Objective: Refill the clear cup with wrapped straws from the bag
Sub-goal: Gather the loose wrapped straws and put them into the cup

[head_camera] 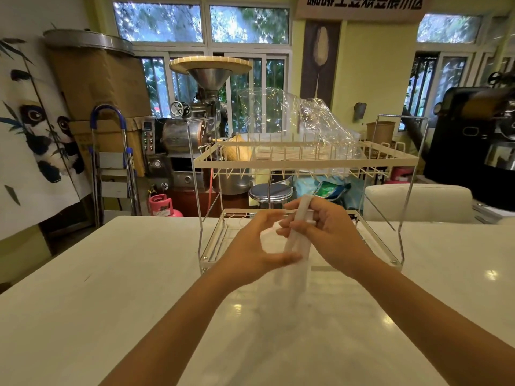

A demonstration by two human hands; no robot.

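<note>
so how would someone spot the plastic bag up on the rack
Find the cream two-tier wire rack standing on the white table. On its top shelf lies a crumpled clear plastic bag, puffed up above the rim; nothing else up there is see-through and glossy.

We see a bundle of white wrapped straws (295, 240) standing nearly upright above the table, blurred. The clear, crumpled bag (301, 121) lies on the rack's top shelf behind it.

Motion blur smears the straws (295, 254) below the hands; the cup cannot be made out.
</note>
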